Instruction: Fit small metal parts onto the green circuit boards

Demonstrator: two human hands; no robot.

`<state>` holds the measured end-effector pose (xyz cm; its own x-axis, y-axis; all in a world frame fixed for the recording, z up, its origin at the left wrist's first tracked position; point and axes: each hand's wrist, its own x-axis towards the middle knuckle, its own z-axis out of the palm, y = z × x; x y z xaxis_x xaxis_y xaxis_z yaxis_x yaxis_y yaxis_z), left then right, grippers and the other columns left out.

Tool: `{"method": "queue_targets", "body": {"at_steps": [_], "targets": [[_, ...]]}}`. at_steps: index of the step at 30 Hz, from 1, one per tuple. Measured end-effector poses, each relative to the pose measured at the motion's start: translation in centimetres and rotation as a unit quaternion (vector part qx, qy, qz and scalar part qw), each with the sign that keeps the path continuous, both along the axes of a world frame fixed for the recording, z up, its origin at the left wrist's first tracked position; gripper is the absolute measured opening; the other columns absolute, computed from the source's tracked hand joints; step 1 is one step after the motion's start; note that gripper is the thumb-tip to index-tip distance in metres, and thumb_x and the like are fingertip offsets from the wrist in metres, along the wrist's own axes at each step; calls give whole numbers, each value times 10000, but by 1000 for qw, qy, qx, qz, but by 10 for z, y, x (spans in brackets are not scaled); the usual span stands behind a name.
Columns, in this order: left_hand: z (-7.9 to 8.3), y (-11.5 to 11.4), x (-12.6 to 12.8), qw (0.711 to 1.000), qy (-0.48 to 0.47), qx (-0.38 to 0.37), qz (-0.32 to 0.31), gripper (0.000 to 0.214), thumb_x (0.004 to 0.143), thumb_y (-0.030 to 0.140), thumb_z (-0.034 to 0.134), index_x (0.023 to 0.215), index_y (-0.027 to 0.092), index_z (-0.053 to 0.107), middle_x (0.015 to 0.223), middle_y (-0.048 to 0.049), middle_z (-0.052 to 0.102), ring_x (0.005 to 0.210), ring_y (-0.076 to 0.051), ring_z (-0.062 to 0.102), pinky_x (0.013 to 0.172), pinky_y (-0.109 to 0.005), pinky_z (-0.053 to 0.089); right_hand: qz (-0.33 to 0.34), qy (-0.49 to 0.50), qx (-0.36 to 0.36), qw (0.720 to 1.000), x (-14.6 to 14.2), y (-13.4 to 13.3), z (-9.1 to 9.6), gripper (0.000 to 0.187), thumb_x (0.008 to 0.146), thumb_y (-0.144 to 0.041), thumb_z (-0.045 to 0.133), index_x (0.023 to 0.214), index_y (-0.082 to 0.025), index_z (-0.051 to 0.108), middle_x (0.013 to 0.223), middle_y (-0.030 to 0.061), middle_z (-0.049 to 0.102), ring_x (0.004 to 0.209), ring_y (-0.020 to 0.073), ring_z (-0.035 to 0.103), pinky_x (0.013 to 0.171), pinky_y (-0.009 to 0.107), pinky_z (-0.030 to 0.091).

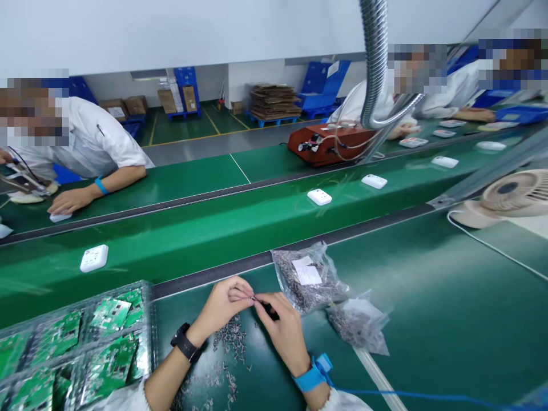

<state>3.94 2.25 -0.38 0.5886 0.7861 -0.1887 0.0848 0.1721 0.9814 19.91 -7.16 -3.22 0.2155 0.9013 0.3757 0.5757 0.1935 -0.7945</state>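
My left hand (225,305), wearing a black watch, is closed in a pinch. My right hand (282,325), with a blue wrist strap (314,372), pinches too, and the fingertips of both hands meet on a small dark metal part (253,298). It is too small to make out its exact kind. Below my hands, many loose small metal parts (231,337) lie scattered on the green table (428,319). Just beyond my right hand rests a clear plastic bag (308,277) full of similar parts, with a smaller bag (357,322) beside it.
A clear tray (149,319) of green circuit boards (111,314) stands at left. Beyond the table runs a green conveyor belt (205,234) carrying white square devices (94,258). A fan (509,191) stands at right, and a metal hose (374,63) hangs down. Co-workers sit across the belt.
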Motion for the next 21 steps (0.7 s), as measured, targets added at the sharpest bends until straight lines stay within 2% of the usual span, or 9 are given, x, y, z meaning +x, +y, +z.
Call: {"method": "queue_targets", "body": {"at_steps": [7, 14, 21], "targets": [[-3, 1, 0, 1000, -12, 18, -1, 246, 834, 329, 820, 972, 170, 691, 1018, -88, 785, 973, -213, 761, 935, -354, 598, -19, 29, -29, 999, 0, 1, -2, 136, 1019, -319, 618, 973, -262, 732, 869, 37, 722, 741, 224, 632, 647, 322, 478], [0, 1, 0, 998, 1, 60, -6, 138, 875, 255, 758, 969, 166, 709, 1001, -83, 784, 967, -209, 760, 945, -361, 596, 0, 94, -64, 993, -1, 1, -5, 145, 1011, -343, 616, 970, -252, 722, 884, 32, 716, 727, 203, 634, 662, 307, 474], [5, -2, 1, 994, 15, 101, -32, 93, 922, 207, 682, 989, 168, 734, 1017, -82, 778, 973, -205, 746, 934, -349, 585, 17, 185, -99, 978, -2, 4, -1, 199, 990, -394, 610, 934, -218, 683, 865, 44, 710, 728, 200, 628, 652, 296, 467]]}}
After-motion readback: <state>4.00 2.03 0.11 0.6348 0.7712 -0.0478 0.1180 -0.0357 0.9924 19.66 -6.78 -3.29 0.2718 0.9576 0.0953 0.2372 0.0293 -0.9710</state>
